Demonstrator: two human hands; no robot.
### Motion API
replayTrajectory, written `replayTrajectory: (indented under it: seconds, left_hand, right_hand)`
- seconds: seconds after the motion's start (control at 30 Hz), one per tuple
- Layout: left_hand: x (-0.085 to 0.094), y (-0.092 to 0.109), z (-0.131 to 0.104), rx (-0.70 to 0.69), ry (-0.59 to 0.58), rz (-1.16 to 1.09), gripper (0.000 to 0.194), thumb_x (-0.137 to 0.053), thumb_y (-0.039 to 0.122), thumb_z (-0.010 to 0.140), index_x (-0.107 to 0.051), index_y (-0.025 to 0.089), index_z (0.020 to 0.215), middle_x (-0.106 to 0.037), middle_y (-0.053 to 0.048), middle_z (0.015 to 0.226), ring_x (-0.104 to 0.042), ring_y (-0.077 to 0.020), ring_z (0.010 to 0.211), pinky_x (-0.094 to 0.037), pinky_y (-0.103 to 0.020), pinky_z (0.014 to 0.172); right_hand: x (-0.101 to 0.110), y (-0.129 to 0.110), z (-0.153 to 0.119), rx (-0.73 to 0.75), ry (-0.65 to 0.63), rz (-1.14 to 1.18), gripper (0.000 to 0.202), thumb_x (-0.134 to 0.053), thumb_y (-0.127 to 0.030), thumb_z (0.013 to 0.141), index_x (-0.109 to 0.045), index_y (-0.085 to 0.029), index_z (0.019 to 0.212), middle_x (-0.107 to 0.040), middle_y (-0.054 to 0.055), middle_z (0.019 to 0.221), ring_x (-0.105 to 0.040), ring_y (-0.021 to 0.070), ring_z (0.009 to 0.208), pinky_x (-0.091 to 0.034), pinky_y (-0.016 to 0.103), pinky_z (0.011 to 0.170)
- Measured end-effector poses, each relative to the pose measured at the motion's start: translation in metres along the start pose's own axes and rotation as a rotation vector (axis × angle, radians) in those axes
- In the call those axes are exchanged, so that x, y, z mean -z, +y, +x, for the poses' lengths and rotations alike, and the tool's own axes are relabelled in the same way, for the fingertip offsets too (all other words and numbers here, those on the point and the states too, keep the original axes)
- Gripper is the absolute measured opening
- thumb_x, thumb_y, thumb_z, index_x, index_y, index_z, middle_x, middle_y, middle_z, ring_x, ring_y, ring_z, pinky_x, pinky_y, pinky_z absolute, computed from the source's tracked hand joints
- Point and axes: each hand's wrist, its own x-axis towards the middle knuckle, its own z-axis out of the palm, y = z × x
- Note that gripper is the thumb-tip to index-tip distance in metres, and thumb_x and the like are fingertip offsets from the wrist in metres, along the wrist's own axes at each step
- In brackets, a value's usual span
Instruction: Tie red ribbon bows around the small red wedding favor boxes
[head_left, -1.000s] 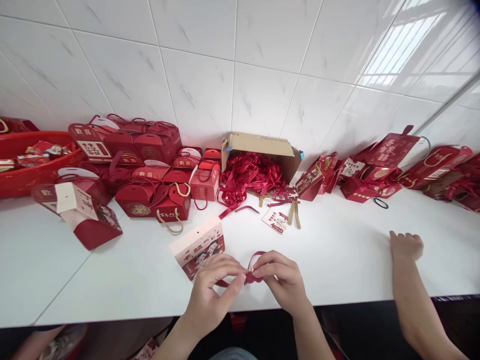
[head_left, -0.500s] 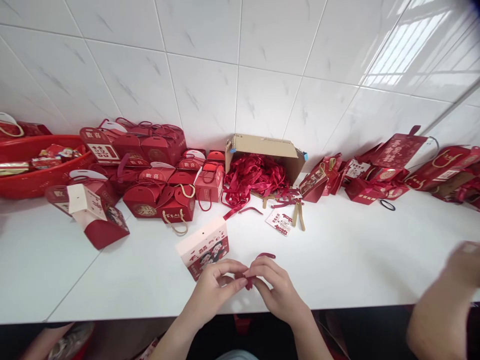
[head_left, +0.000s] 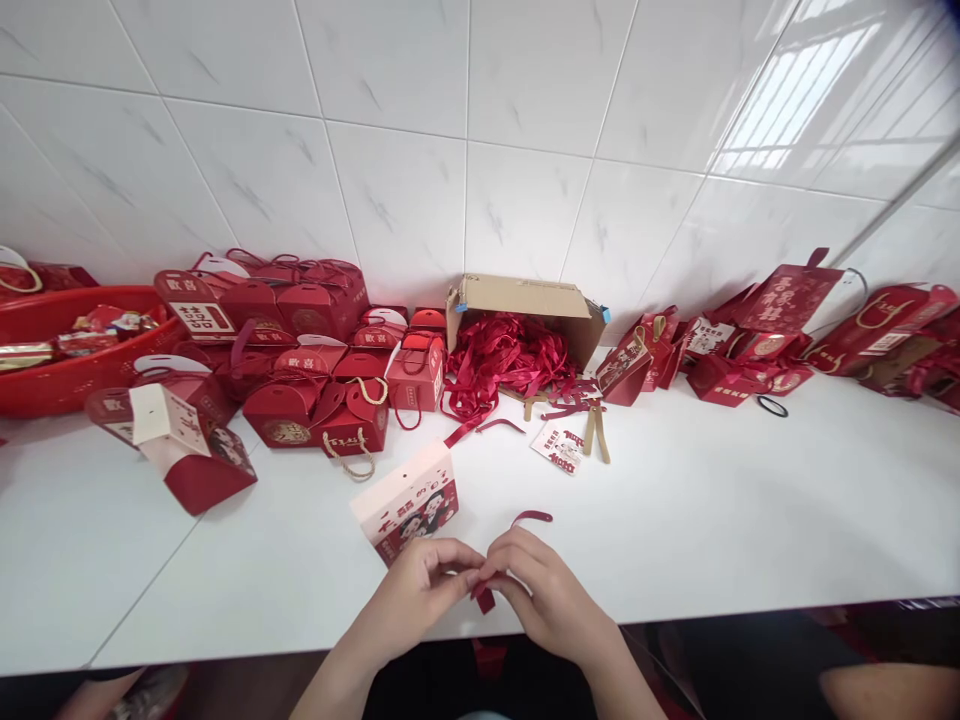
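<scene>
Both my hands meet over the near edge of the white table. Fingertips of my left hand (head_left: 420,595) pinch a small dark red ribbon (head_left: 485,599), and my right hand (head_left: 541,590) grips the same piece from the other side. A short end of it hangs below the fingers; the part between the fingertips is hidden. Just behind my left hand stands a pink and red gift box (head_left: 416,503) with a printed couple on it, partly covered by that hand. Beyond my right hand, a dark red strap (head_left: 532,516) with a rounded end lies on the table.
An open cardboard box (head_left: 525,290) spills red ribbons (head_left: 514,352) by the wall. Several finished-looking red boxes (head_left: 315,410) stand left, near a red basin (head_left: 82,375) of sweets. A printed card (head_left: 559,447) and tan straps (head_left: 598,432) lie centrally. Another person's arm (head_left: 892,690) shows lower right.
My hands have moved slightly toward me with the ribbon, whose hanging end now shows more. The other person's arm has dropped lower at the right. The view has tilted slightly upward.
</scene>
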Motion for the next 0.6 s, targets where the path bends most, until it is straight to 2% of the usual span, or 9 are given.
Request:
replayTrajectory:
  seconds: [0.2, 0.4, 0.6]
  left_hand:
    - [0.002, 0.002, 0.002, 0.002, 0.053, 0.103, 0.012, -0.061, 0.023, 0.079, -0.07, 0.016, 0.075, -0.069, -0.003, 0.079, -0.063, -0.0173, 0.079, -0.048, -0.026, 0.073]
    - [0.001, 0.003, 0.0, 0.034, 0.068, 0.13, 0.01, -0.056, 0.019, 0.078, -0.065, 0.016, 0.076, -0.067, -0.002, 0.077, -0.062, -0.017, 0.076, -0.048, -0.027, 0.07]
    - [-0.006, 0.011, -0.005, -0.05, 0.165, 0.241, 0.011, -0.052, 0.019, 0.081, -0.058, 0.019, 0.072, -0.062, -0.001, 0.076, -0.058, -0.0161, 0.074, -0.046, -0.027, 0.069]
  right_hand:
    - [-0.003, 0.0, -0.001, -0.022, -0.04, 0.035, 0.022, -0.044, -0.007, 0.091, -0.058, -0.021, 0.1, -0.06, 0.006, 0.092, -0.057, 0.016, 0.086, -0.049, 0.028, 0.075]
    - [-0.006, 0.001, -0.002, -0.055, -0.061, 0.069, 0.022, -0.042, -0.006, 0.091, -0.057, -0.021, 0.098, -0.058, 0.006, 0.094, -0.057, 0.0153, 0.087, -0.05, 0.027, 0.075]
    - [-0.009, 0.0, -0.001, -0.04, -0.006, 0.09, 0.021, -0.041, -0.006, 0.09, -0.055, -0.02, 0.095, -0.056, 0.006, 0.089, -0.056, 0.0162, 0.083, -0.049, 0.027, 0.071]
